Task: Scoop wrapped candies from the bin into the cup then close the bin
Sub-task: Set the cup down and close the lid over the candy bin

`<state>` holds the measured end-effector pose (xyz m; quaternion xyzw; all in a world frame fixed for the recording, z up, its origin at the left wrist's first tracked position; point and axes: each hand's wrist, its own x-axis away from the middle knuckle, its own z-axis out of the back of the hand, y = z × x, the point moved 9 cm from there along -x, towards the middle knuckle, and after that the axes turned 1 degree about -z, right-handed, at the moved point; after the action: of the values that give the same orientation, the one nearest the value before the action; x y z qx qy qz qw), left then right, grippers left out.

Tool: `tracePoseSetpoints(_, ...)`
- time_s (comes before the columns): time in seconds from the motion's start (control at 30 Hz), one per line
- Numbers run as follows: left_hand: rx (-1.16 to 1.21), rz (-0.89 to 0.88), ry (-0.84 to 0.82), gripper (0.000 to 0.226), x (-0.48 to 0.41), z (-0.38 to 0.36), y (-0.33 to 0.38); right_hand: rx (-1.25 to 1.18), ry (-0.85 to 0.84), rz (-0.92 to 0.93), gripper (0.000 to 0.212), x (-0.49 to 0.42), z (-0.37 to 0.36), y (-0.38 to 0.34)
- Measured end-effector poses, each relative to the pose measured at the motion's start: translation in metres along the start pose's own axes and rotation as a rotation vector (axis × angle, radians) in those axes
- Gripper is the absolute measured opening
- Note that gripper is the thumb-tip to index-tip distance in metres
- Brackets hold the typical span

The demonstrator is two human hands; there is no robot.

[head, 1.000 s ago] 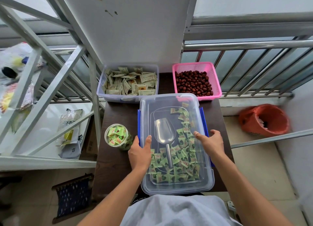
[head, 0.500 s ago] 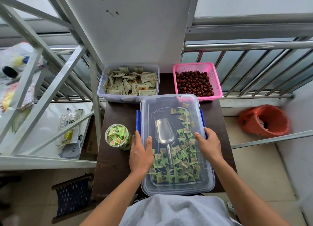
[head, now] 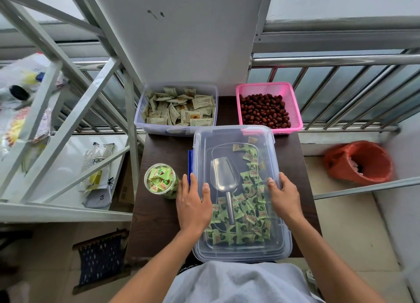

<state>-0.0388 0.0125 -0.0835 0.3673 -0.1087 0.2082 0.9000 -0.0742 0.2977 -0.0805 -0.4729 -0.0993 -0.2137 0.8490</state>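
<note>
Cup (head: 161, 180) at centre left is full; lid (head: 236, 143) sits on bin (head: 286, 246), left hand (head: 193, 206) and right hand (head: 284, 197) flat, open, pressing; latches likely remain.

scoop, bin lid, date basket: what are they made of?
Scoop: looks like metal, brushed silver with soft highlights, likely steel or aluminium.
Bin lid: clear, slightly frosted plastic; the candies show through it.
Pink basket: opaque moulded plastic, glossy, with perforated mesh walls.
</note>
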Motion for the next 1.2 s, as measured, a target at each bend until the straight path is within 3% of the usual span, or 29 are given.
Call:
tracePoseSetpoints(0.87, 0.264, 0.080, -0.020, 0.064, 0.002, -0.006, 0.006, -0.001, 0.039, -0.095, 0.014, -0.006, 0.002, 0.005)
tracePoseSetpoints(1.2, 0.286, 0.097, -0.022, 0.065, 0.000, -0.008, 0.005, -0.045, 0.018, -0.166, 0.026, -0.007, 0.001, 0.009)
